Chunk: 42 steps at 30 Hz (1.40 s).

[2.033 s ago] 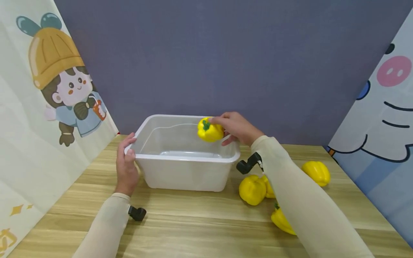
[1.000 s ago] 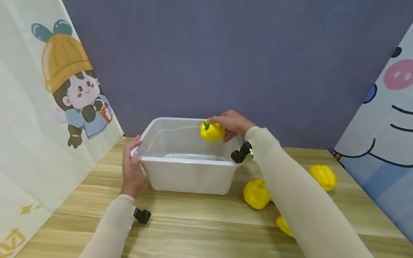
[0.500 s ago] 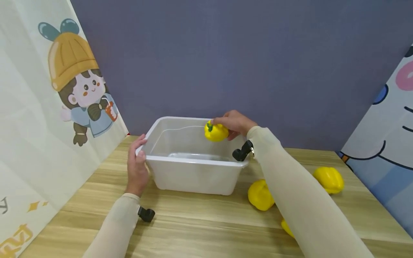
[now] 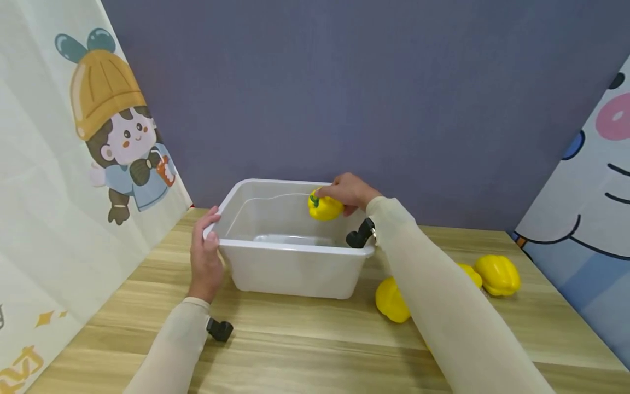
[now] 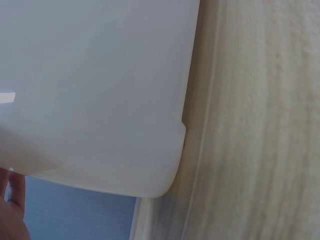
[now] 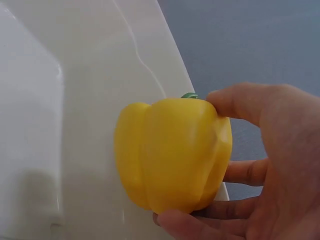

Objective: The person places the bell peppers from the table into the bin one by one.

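The person's two hands were apart, both arms reaching forward in cream sleeves; the left hand, upright, gripped the left rim of a pale plastic tub, thumb toward the front corner; the right hand came over the tub's right rear side, palm down, its fingers and thumb clamped on a yellow bell pepper with a green stem; that pepper was held at the tub's opening, near its rear right, above its floor; whether it touched the wall could not be told.

The tub stood on a light wood-grain table; more yellow peppers lay to its right, some partly hidden by the right sleeve; behind rose a grey-blue backdrop, flanked by cartoon-printed panels.
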Tool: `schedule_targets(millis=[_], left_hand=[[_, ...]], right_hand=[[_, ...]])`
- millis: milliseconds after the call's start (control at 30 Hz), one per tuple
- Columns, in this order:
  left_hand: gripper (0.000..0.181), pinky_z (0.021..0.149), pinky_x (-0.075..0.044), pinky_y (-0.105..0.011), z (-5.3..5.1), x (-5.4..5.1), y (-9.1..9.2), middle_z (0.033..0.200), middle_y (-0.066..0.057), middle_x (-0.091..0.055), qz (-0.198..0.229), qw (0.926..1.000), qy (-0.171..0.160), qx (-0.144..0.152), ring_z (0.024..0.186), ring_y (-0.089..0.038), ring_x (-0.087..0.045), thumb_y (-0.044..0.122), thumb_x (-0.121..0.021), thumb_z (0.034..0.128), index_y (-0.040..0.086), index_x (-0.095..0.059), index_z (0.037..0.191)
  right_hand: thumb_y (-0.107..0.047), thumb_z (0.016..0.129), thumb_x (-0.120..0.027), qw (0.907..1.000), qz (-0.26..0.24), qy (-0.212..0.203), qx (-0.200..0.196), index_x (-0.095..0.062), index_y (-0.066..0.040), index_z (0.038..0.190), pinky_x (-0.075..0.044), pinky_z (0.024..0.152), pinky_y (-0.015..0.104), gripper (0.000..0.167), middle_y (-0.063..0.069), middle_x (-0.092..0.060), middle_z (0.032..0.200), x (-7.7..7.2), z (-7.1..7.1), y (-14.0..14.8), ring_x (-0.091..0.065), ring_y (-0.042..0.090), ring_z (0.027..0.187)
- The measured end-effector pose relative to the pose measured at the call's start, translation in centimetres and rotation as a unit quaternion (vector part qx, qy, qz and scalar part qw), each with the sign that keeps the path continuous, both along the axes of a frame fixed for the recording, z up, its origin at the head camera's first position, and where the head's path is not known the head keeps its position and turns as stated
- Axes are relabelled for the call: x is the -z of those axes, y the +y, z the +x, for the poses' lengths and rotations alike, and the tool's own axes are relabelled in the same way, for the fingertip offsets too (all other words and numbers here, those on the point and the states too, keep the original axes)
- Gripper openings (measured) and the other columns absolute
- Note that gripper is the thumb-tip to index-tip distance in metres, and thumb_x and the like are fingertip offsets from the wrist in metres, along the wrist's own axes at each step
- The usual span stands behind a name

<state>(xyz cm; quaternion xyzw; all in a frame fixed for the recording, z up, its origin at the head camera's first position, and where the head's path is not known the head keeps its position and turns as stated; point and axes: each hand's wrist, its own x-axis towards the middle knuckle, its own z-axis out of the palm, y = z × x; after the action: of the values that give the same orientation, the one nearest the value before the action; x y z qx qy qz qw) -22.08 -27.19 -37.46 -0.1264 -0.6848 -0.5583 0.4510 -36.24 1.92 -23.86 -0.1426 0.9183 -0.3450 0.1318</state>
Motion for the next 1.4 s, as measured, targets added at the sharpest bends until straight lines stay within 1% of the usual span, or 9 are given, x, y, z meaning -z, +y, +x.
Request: schedule_targets(millis=[100, 267, 533, 667, 767, 900, 1067, 1233, 1400], left_hand=[[0.046, 0.111, -0.030, -0.031, 0.0, 0.0, 0.1, 0.148, -0.015, -0.047, 0.003, 1.0000, -0.001, -0.003, 0.140, -0.028, -0.037, 0.024, -0.040, 0.0981, -0.006, -0.052, 0.131], [0.046, 0.110, -0.031, -0.031, 0.0, 0.0, 0.1, 0.149, -0.014, -0.046, 0.006, 0.9999, -0.012, -0.001, 0.141, -0.028, -0.036, 0.024, -0.039, 0.0977, -0.005, -0.052, 0.132], [0.047, 0.111, -0.030, -0.032, -0.3, 0.0, 0.1, 0.148, -0.014, -0.047, 0.002, 1.0000, 0.001, -0.004, 0.141, -0.026, -0.037, 0.025, -0.040, 0.0984, -0.005, -0.053, 0.132], [0.046, 0.111, -0.030, -0.031, -0.2, -0.1, 0.3, 0.149, -0.016, -0.046, -0.001, 1.0000, -0.001, -0.006, 0.141, -0.028, -0.037, 0.024, -0.038, 0.0992, -0.005, -0.052, 0.132], [0.046, 0.111, -0.030, -0.030, -0.1, -0.1, 0.4, 0.149, -0.016, -0.045, -0.002, 1.0000, -0.005, -0.004, 0.141, -0.028, -0.036, 0.023, -0.037, 0.0993, -0.005, -0.051, 0.133], [0.047, 0.111, -0.030, -0.030, -0.2, -0.1, 0.4, 0.150, -0.015, -0.045, -0.006, 1.0000, -0.006, -0.006, 0.141, -0.027, -0.036, 0.025, -0.038, 0.1001, -0.005, -0.051, 0.133], [0.048, 0.111, -0.030, -0.031, -0.3, 0.0, 0.4, 0.150, -0.015, -0.045, -0.005, 1.0000, -0.006, -0.006, 0.141, -0.026, -0.037, 0.027, -0.038, 0.1006, -0.005, -0.050, 0.134], [0.046, 0.110, -0.031, -0.029, -0.3, -0.1, 0.5, 0.150, -0.015, -0.045, -0.001, 1.0000, -0.009, -0.001, 0.140, -0.026, -0.037, 0.023, -0.037, 0.1001, -0.005, -0.051, 0.133], [0.046, 0.109, -0.031, -0.028, -0.3, -0.2, 0.4, 0.149, -0.016, -0.045, -0.002, 0.9999, -0.011, -0.005, 0.139, -0.026, -0.038, 0.022, -0.035, 0.1001, -0.005, -0.051, 0.133]], right_hand=[[-0.053, 0.087, -0.067, 1.0000, 0.009, 0.004, 0.000, -0.062, -0.005, 0.113, -0.058, 0.072, 0.038, 0.055, 0.011, -0.061, 0.105, 0.2, -0.1, -0.3, -0.061, 0.026, 0.082], [-0.054, 0.086, -0.066, 0.9999, 0.013, 0.000, 0.002, -0.060, -0.005, 0.114, -0.057, 0.074, 0.039, 0.056, 0.012, -0.061, 0.106, 0.4, -0.2, -0.4, -0.060, 0.027, 0.084], [-0.053, 0.088, -0.066, 0.9999, 0.007, 0.010, -0.010, -0.059, -0.005, 0.121, -0.058, 0.072, 0.038, 0.058, 0.010, -0.061, 0.109, 0.5, -0.4, -0.4, -0.060, 0.027, 0.091], [-0.051, 0.088, -0.066, 0.9997, 0.003, 0.010, -0.024, -0.059, -0.006, 0.123, -0.058, 0.072, 0.037, 0.057, 0.010, -0.061, 0.110, 0.5, -0.5, -0.3, -0.060, 0.027, 0.093], [-0.050, 0.089, -0.066, 0.9993, 0.009, 0.009, -0.035, -0.061, -0.006, 0.122, -0.058, 0.071, 0.037, 0.055, 0.010, -0.062, 0.110, 0.5, -0.6, -0.3, -0.060, 0.027, 0.093], [-0.050, 0.089, -0.066, 0.9989, 0.017, 0.005, -0.044, -0.062, -0.006, 0.123, -0.058, 0.070, 0.037, 0.055, 0.009, -0.062, 0.110, 0.5, -0.6, -0.3, -0.060, 0.026, 0.094], [-0.049, 0.089, -0.067, 0.9980, 0.020, 0.000, -0.061, -0.063, -0.008, 0.123, -0.058, 0.072, 0.036, 0.054, 0.009, -0.061, 0.112, 0.6, -0.6, -0.3, -0.059, 0.026, 0.096], [-0.048, 0.088, -0.069, 0.9957, 0.026, -0.008, -0.089, -0.065, -0.010, 0.121, -0.058, 0.076, 0.038, 0.050, 0.008, -0.062, 0.111, 0.9, -0.9, -0.3, -0.060, 0.026, 0.093], [-0.047, 0.087, -0.072, 0.9920, 0.038, -0.003, -0.120, -0.066, -0.011, 0.119, -0.058, 0.076, 0.039, 0.049, 0.007, -0.063, 0.110, 1.1, -1.1, -0.3, -0.060, 0.024, 0.090]])
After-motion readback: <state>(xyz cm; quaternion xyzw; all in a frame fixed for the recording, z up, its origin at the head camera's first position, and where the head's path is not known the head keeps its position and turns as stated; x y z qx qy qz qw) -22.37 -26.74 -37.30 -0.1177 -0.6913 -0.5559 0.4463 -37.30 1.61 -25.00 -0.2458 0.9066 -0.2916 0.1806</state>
